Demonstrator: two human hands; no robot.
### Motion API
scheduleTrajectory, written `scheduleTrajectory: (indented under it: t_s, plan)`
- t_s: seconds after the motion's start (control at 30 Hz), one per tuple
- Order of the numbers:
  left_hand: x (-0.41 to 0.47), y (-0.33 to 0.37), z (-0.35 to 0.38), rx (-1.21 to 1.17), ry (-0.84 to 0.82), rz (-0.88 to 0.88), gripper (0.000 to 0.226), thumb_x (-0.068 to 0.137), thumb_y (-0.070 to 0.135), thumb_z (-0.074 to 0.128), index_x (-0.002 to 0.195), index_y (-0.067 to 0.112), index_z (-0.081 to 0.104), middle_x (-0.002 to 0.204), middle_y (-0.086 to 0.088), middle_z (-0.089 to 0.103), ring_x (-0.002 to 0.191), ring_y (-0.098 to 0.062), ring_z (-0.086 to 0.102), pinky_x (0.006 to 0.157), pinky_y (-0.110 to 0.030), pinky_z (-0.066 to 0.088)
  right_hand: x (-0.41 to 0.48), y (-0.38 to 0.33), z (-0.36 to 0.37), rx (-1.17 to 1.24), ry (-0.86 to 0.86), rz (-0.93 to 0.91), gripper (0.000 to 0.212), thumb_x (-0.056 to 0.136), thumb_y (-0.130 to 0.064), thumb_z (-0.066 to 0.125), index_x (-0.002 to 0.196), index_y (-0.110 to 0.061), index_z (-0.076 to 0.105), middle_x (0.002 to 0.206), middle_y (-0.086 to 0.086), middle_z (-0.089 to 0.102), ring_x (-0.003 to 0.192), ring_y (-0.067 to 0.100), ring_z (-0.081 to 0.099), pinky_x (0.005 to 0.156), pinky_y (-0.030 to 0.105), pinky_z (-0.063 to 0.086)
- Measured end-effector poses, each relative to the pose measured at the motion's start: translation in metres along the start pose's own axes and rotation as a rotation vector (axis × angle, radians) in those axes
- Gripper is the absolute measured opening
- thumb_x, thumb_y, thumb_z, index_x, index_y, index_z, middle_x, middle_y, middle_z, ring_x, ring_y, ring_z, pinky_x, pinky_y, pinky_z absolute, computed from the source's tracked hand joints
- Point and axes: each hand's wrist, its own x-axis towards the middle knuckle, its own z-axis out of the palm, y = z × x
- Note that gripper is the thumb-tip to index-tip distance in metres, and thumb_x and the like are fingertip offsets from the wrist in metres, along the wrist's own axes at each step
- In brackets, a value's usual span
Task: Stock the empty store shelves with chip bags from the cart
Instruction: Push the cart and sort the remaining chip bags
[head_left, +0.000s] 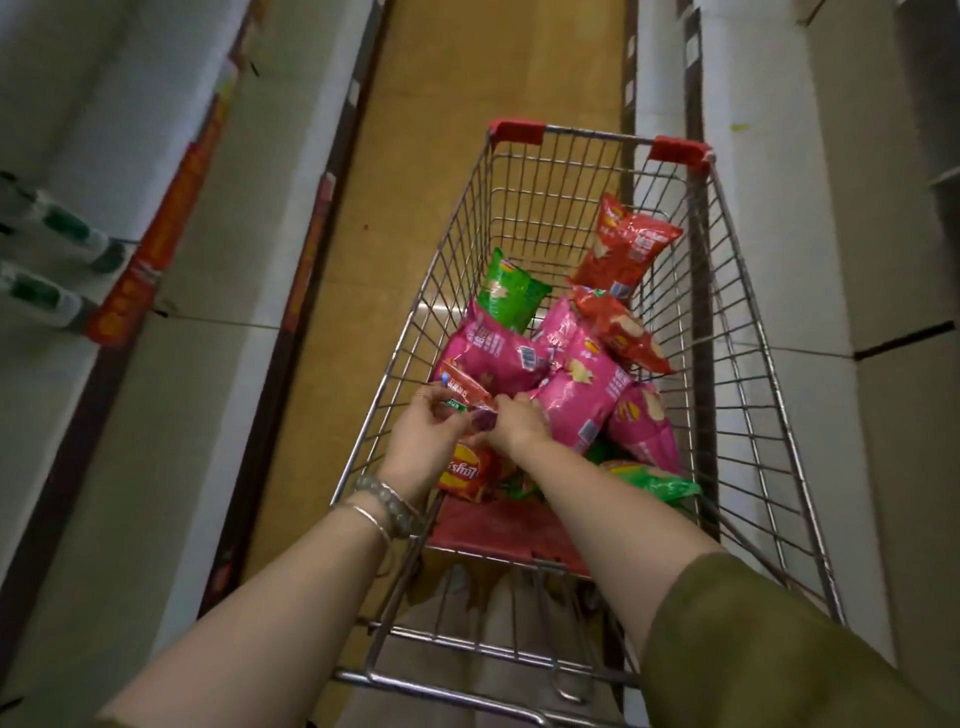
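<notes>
A wire shopping cart (737, 291) with red corner guards stands in the aisle below me. Inside it lie several chip bags: pink bags (582, 384), red bags (623, 244) and a green bag (506, 291). Both my hands reach into the near left part of the cart. My left hand (423, 441) and my right hand (519, 421) together pinch the top edge of a red chip bag (462, 389). Another red bag (465, 470) shows under my left wrist. My left wrist wears bracelets.
White empty shelves run along the left (171, 364) and the right (779, 260) of the narrow aisle. Red price strips edge the left shelves. White bottles with green labels (57, 228) stand at far left. The tan floor (467, 78) runs ahead of the cart.
</notes>
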Motion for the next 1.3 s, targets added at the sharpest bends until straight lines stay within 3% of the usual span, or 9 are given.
scheduleTrajectory:
  t_s: [0.17,0.3,0.47,0.57,0.7,0.87,0.97,1.1,1.3]
  plan:
    - [-0.002,-0.002,0.003,0.062,-0.023,-0.022,0.028,0.087,0.018,0.064,0.111,0.009,0.053,0.109,-0.011,0.062,0.097,-0.028,0.062,0.089,-0.044,0.051,-0.019,0.016,-0.023,0.396,0.118,-0.012,0.048,0.068,-0.029,0.082,0.103,-0.011,0.053,0.103,0.008,0.063,0.096,0.026,0.059,0.079,0.033,0.047]
    - [-0.015,0.003,0.013,0.05,-0.077,-0.01,0.03,0.089,0.025,0.063,0.111,0.005,0.058,0.108,-0.014,0.065,0.097,-0.028,0.062,0.087,-0.038,0.05,-0.043,0.033,-0.063,0.908,0.354,0.132,0.051,0.06,-0.026,0.087,0.1,-0.008,0.06,0.092,0.004,0.068,0.086,0.022,0.065,0.081,0.035,0.053]
    - [-0.044,0.032,0.035,-0.108,-0.349,-0.021,0.026,0.093,0.034,0.054,0.104,0.01,0.056,0.084,-0.003,0.056,0.067,-0.011,0.051,0.051,-0.014,0.044,-0.091,0.044,-0.107,1.425,0.469,0.1,0.035,0.066,-0.022,0.083,0.096,-0.016,0.066,0.097,0.007,0.072,0.091,0.023,0.069,0.088,0.05,0.053]
    - [-0.05,0.053,0.046,-0.278,-0.444,0.028,0.042,0.091,0.037,0.054,0.125,0.013,0.049,0.11,-0.004,0.061,0.092,-0.016,0.061,0.072,-0.021,0.053,-0.124,0.041,-0.118,1.574,0.416,0.045,0.029,0.074,-0.017,0.077,0.1,-0.017,0.063,0.099,0.006,0.071,0.084,0.017,0.069,0.075,0.039,0.057]
    - [-0.063,0.081,0.064,-0.676,-0.53,-0.003,0.039,0.091,0.03,0.055,0.125,0.011,0.052,0.113,-0.006,0.067,0.084,-0.009,0.071,0.061,-0.02,0.055,-0.15,0.039,-0.115,1.677,0.374,0.022,0.033,0.079,-0.012,0.072,0.11,-0.012,0.061,0.099,0.009,0.071,0.085,0.023,0.069,0.072,0.04,0.057]
    - [-0.063,0.091,0.07,-0.958,-0.455,-0.073,0.036,0.088,0.022,0.061,0.12,0.007,0.055,0.11,-0.014,0.068,0.099,-0.026,0.066,0.081,-0.039,0.053,-0.159,0.052,-0.109,1.636,0.252,0.048,0.063,0.067,-0.027,0.076,0.124,-0.011,0.055,0.114,0.011,0.067,0.102,0.028,0.064,0.082,0.044,0.054]
    - [-0.058,0.091,0.062,-0.937,-0.431,-0.048,0.031,0.088,0.02,0.06,0.117,0.008,0.058,0.099,-0.01,0.073,0.091,-0.023,0.07,0.08,-0.04,0.053,-0.162,0.062,-0.111,1.647,0.159,0.056,0.063,0.069,-0.04,0.07,0.123,-0.013,0.055,0.117,0.014,0.064,0.106,0.034,0.061,0.076,0.04,0.053]
    - [-0.047,0.087,0.044,-0.875,-0.364,0.013,0.042,0.082,0.026,0.066,0.121,0.012,0.057,0.116,-0.012,0.067,0.106,-0.03,0.064,0.095,-0.05,0.048,-0.164,0.058,-0.115,1.595,0.0,-0.034,0.027,0.086,-0.028,0.061,0.111,-0.02,0.054,0.113,0.014,0.062,0.095,0.03,0.063,0.072,0.041,0.055]
    - [-0.041,0.074,0.019,-0.774,-0.412,0.004,0.034,0.083,0.026,0.061,0.115,0.016,0.055,0.116,-0.011,0.066,0.102,-0.028,0.065,0.078,-0.04,0.054,-0.143,0.026,-0.09,1.594,-0.059,-0.017,0.046,0.086,-0.02,0.066,0.127,-0.013,0.046,0.121,0.013,0.062,0.104,0.033,0.062,0.084,0.053,0.052]
